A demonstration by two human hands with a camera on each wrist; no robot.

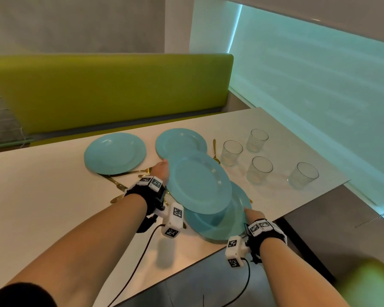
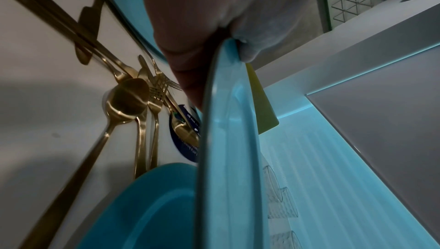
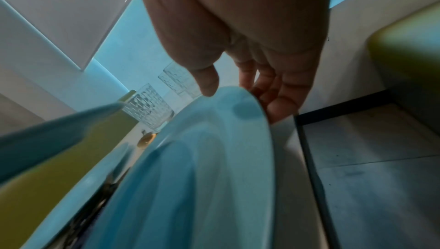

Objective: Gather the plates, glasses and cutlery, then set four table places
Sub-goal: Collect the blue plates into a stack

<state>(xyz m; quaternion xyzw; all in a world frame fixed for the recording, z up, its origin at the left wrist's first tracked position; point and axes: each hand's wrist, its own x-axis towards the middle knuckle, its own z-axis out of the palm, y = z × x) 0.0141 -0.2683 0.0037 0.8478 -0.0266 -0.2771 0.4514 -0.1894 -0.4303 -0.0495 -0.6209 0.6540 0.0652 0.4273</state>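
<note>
The plate (image 1: 198,185) your left hand (image 1: 162,170) pinches looks glossy, smooth turquoise; below it, gold cutlery (image 2: 133,100) shines metallic; beyond, patterned clear glasses (image 1: 259,170) on a matt white table (image 1: 42,196).

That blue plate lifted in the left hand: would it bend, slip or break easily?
Likely stiff: the lifted plate keeps its flat shape though the left hand pinches only one edge. Probably slippery, since its surface looks glossy with light glints. It seems fairly light, held tilted from the rim alone. Whether it is breakable ceramic or plastic cannot be told.
</note>
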